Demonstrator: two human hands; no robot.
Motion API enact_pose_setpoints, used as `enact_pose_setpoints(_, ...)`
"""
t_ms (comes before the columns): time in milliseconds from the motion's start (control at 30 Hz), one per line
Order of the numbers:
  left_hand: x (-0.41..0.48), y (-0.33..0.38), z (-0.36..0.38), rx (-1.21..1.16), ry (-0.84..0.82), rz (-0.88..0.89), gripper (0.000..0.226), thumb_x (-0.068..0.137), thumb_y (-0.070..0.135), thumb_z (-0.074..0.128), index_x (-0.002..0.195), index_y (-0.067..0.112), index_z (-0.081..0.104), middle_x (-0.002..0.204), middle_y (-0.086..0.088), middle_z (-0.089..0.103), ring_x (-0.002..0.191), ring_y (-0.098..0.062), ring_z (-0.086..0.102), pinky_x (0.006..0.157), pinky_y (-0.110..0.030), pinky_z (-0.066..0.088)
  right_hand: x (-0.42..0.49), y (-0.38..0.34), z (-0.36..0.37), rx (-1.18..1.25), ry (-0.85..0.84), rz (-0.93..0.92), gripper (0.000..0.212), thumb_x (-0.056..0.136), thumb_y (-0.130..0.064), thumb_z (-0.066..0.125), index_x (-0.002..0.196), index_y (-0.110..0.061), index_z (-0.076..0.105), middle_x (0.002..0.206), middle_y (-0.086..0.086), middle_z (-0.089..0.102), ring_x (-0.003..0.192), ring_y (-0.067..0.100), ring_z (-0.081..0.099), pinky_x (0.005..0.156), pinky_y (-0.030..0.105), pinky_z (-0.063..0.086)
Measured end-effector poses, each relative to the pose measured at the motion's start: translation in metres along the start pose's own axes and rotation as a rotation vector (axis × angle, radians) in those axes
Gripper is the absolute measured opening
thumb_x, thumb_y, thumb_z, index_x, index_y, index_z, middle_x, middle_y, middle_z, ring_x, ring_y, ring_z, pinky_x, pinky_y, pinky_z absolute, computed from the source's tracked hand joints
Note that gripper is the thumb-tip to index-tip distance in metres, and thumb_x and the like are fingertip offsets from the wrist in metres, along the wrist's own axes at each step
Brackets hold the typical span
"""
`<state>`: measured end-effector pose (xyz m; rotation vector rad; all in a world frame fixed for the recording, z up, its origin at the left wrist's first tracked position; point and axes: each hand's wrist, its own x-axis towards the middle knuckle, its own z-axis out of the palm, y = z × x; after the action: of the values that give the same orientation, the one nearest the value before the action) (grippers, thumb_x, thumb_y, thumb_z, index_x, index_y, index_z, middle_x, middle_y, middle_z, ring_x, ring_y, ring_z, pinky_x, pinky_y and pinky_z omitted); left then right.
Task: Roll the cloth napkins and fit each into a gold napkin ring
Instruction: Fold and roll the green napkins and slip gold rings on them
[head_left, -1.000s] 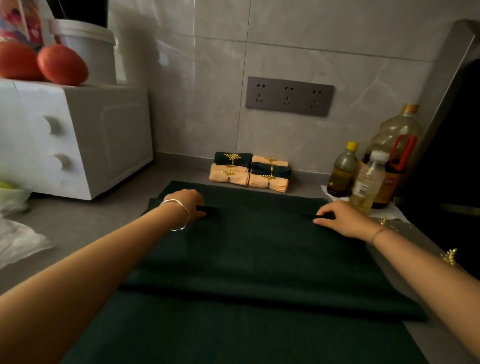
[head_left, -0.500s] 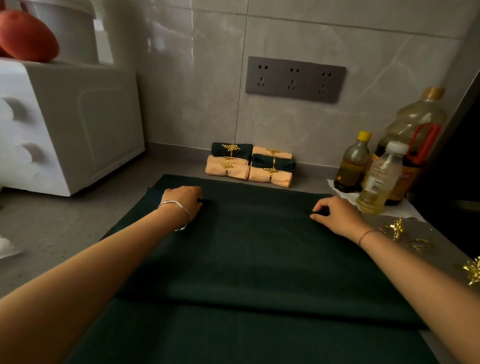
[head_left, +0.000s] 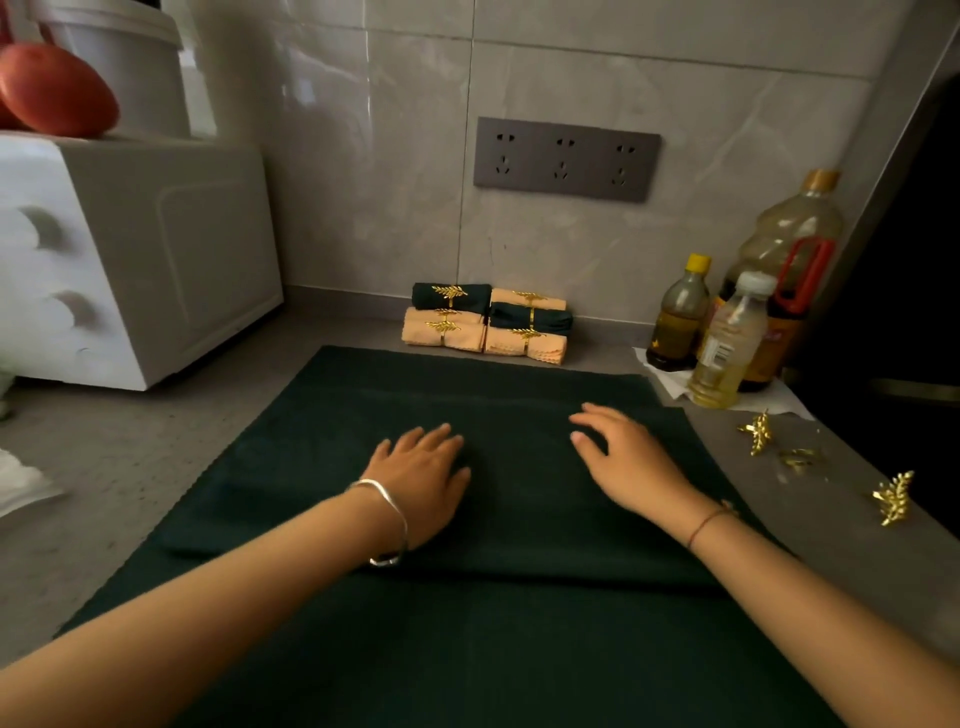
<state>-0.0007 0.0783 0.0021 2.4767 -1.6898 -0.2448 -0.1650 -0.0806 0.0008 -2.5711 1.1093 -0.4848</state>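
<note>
On the grey stone countertop (head_left: 130, 467) before us, a large dark green cloth napkin (head_left: 519, 649) lies spread out. Its far part is folded back toward us into a doubled layer.

Our left hand (head_left: 423, 478) rests palm down on that layer, near the napkin's middle. Its fingers are straight and close together, and a silver bangle (head_left: 387, 519) sits on the wrist. Our right hand (head_left: 623, 462) is just beside it over the same layer, fingers spread and loosely bent, gripping nothing. Whether its fingertips touch the cloth we cannot tell.

Beyond the napkin's far edge, against the tiled wall (head_left: 363, 156), sits a small stack of rolled peach and dark green napkins (head_left: 488, 325), each banded in gold. Off the napkin's right edge, loose gold leaf-shaped napkin rings (head_left: 758, 434) lie on the counter, well apart from both hands. Near the napkin's far right corner stand three oil bottles (head_left: 727, 343). Left of the napkin stands a white boxy appliance (head_left: 156, 260) with a red-orange fruit (head_left: 57, 91) on top.
</note>
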Motion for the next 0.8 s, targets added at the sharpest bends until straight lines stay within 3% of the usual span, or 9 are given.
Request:
enact_pose_setpoints(167, -0.019, 0.014, 0.025, 0.011, -0.085, -0.032, 0.053, 0.101, 0.041, 0.017, 0.15, 0.026, 0.002, 0.158, 0.005, -0.005, 0.145, -0.02, -0.006, 0.117, -0.048, -0.001, -0.044, -0.045, 0.021, 0.023, -0.148, -0.112, 0.043, 0.101, -0.028, 0.035, 0.144, -0.021, 0.036, 0.153, -0.005, 0.027, 0.141, 0.011, 0.022, 0.114, 0.026, 0.014)
enact_pose_setpoints(467, -0.019, 0.019, 0.038, 0.061, -0.032, -0.084, 0.054, 0.101, 0.039, 0.011, 0.15, 0.024, -0.006, 0.157, 0.005, -0.012, 0.144, -0.021, -0.014, 0.114, -0.051, -0.008, -0.053, -0.061, 0.053, -0.139, -0.233, -0.145, 0.049, 0.103, -0.034, 0.019, 0.15, -0.025, 0.012, 0.159, -0.006, 0.004, 0.145, 0.011, -0.002, 0.118, 0.036, -0.002)
enact_pose_setpoints(800, -0.022, 0.008, 0.038, 0.065, 0.004, -0.078, 0.056, 0.099, 0.048, 0.014, 0.149, 0.033, -0.005, 0.157, 0.009, -0.01, 0.144, -0.024, -0.012, 0.112, -0.053, -0.01, -0.055, -0.031, 0.04, -0.236, -0.276, -0.103, 0.053, 0.096, -0.059, 0.015, 0.146, -0.047, 0.004, 0.158, -0.012, -0.004, 0.145, 0.013, -0.007, 0.117, 0.045, -0.005)
